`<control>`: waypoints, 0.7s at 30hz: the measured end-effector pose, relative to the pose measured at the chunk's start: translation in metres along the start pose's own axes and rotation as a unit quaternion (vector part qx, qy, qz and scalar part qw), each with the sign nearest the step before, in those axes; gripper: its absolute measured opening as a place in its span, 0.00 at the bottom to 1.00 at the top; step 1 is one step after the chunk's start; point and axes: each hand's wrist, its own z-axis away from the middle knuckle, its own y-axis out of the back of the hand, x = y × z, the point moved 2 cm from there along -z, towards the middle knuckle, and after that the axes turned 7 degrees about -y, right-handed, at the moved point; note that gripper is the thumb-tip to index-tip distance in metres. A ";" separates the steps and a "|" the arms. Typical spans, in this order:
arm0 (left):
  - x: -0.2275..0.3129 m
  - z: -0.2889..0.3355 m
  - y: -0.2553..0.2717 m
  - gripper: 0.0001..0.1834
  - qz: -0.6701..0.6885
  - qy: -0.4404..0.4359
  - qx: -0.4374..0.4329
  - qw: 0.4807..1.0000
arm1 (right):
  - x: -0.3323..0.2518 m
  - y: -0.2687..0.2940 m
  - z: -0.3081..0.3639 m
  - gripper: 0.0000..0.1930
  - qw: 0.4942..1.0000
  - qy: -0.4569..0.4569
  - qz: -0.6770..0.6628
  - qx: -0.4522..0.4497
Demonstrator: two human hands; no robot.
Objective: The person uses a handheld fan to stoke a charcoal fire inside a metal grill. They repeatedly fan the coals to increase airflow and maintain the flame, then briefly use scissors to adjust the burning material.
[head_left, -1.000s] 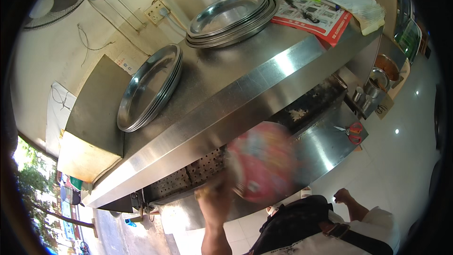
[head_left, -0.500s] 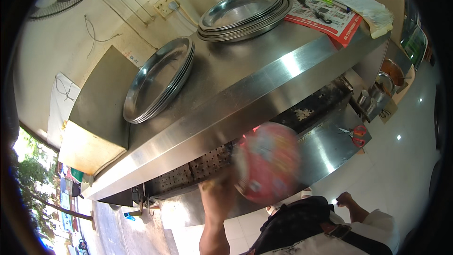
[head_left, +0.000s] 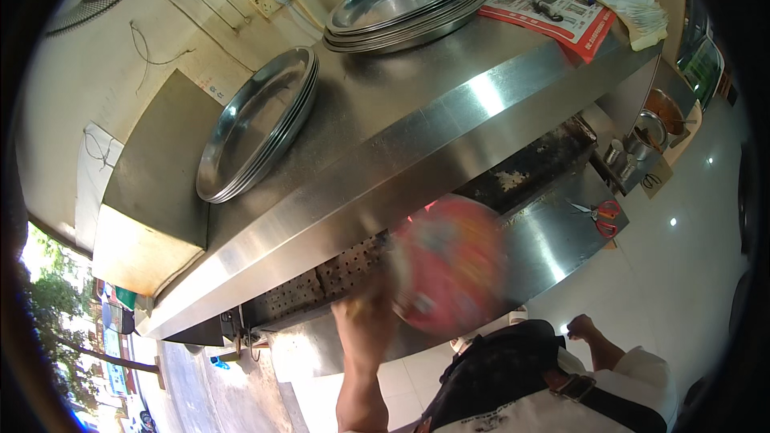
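Note:
My left hand [head_left: 365,313] is closed on the grip end of a round red hand fan [head_left: 453,265], whose face is smeared by motion. The fan is in front of a long charcoal grill [head_left: 529,172], and a bright red glow shows just above the fan's upper edge. My fingers around the grip are blurred. Off to the right, beside my dark apron [head_left: 501,361], my right hand [head_left: 584,327] is held low with its fingers curled in; nothing shows in it.
Above the grill runs a steel shelf [head_left: 377,96] with stacked oval trays [head_left: 257,124], more stacked trays [head_left: 401,8] and a red printed sheet [head_left: 553,12]. Red-handled scissors [head_left: 601,215] lie on the steel ledge. Pots [head_left: 646,136] stand at the right.
My left hand keeps hold of the fan, which stays blurred over nearly the same place. The whole view has shifted slightly, moving the shelf and trays up and left.

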 end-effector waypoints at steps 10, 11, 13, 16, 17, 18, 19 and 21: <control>-0.008 -0.010 -0.005 0.08 0.057 0.191 -0.042 0.979 | 0.003 -0.011 0.002 0.15 0.999 -0.011 -0.021 -0.043; 0.008 -0.017 0.005 0.07 0.086 0.016 -0.009 0.996 | 0.001 -0.010 -0.002 0.15 0.999 -0.012 -0.024 -0.046; 0.008 -0.014 0.004 0.07 0.028 0.016 0.003 0.999 | -0.011 -0.013 -0.001 0.15 0.999 -0.007 -0.020 -0.043; -0.046 0.001 -0.015 0.09 -0.039 0.363 -0.027 0.931 | 0.008 -0.015 0.005 0.15 0.999 -0.021 -0.012 -0.039; -0.042 0.007 -0.008 0.09 -0.097 0.211 -0.070 0.970 | 0.002 -0.009 0.003 0.14 0.999 -0.023 -0.018 -0.033; -0.027 -0.010 -0.001 0.07 -0.046 0.083 -0.033 0.995 | -0.008 -0.001 -0.005 0.14 0.999 -0.030 -0.028 -0.023; -0.006 -0.014 0.005 0.06 0.024 -0.030 -0.007 0.999 | -0.001 -0.009 -0.003 0.14 0.998 -0.038 -0.019 -0.036; -0.003 -0.010 0.004 0.06 0.107 0.005 -0.033 0.994 | 0.005 -0.015 -0.003 0.14 0.999 -0.022 -0.013 -0.037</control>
